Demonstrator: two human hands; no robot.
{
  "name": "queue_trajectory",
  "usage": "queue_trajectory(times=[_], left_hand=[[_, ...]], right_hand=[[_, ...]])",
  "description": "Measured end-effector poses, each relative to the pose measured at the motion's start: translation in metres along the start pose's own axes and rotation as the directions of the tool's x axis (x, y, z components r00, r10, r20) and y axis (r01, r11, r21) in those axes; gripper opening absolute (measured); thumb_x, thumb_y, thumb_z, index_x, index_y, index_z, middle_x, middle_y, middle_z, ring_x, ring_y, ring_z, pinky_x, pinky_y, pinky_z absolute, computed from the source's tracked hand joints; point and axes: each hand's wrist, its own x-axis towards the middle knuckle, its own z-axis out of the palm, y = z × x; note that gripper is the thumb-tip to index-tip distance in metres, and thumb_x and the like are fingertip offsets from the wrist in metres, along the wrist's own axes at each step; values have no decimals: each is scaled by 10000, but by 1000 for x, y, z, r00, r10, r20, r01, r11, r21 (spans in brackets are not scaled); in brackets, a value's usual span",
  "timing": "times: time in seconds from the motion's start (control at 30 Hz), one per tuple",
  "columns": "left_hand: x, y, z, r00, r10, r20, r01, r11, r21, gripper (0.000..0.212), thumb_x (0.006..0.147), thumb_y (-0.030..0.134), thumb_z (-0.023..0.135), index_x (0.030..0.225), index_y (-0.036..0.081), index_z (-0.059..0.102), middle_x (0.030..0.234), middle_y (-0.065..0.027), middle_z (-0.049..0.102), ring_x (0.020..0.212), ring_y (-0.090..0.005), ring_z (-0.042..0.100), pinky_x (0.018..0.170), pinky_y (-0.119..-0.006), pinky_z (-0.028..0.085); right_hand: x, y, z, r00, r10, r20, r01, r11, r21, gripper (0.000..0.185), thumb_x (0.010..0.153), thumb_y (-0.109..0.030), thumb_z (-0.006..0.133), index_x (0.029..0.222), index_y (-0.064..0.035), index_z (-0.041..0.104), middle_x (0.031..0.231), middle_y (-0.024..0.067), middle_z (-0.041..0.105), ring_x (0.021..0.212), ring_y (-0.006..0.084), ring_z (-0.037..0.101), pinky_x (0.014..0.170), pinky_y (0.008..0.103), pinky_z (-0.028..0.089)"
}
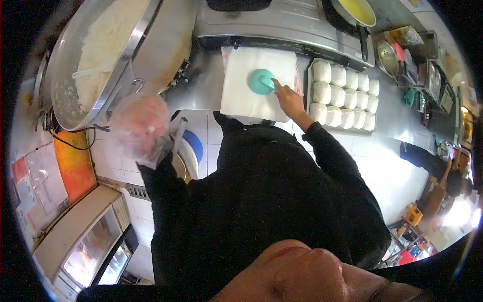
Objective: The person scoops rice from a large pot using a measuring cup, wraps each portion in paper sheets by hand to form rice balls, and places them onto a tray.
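Observation:
My right hand [288,99] grips the handle of a turquoise round press [259,82], which sits on white sheets [241,100] on the steel counter. Off to the left, beside the rim of a large metal pan, is my left hand [141,126], covered by a clear plastic glove or bag. It is blurred, so I cannot tell whether anything is in it. White cooked rice [107,45], or something much like it, lies in the large pan [66,81], with a pale paddle [90,72] resting in it.
To the right of the sheets, a tray [341,130] holds rows of white rounded blocks [337,96]. A gas stove [294,26] runs along the back, bearing a frying pan [356,11] with yellow contents. Below the counter stands a bucket [185,158]. A person's dark sleeve [422,156] shows at far right.

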Motion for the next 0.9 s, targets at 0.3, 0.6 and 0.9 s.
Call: queue_trajectory(times=[0.3,0.6,0.9], left_hand=[[-30,-23,37,942,-122,-314,168,978,126,367,810,371,650,805,22,536,681,-130,574,500,-165,484,430,-264,370],[-24,-41,44,759,-120,-641,314,928,199,418,773,428,666,738,34,531,674,-105,564,520,-166,482,460,-284,392],[-10,-63,35,623,-326,-711,525,848,71,388,904,380,510,754,24,550,613,-67,535,482,-137,458,458,-252,355]], right_hand=[[91,31,-83,819,-104,-564,233,959,161,418,842,-238,592,1236,-141,496,1009,158,614,897,337,596,753,399,494],[180,93,-88,722,-205,-661,-84,922,-378,307,823,-251,568,1111,-145,554,932,100,607,908,274,557,721,451,405],[109,59,36,952,-204,-229,154,963,-220,296,791,-179,551,1080,-115,553,1022,97,520,939,278,489,755,426,389]])
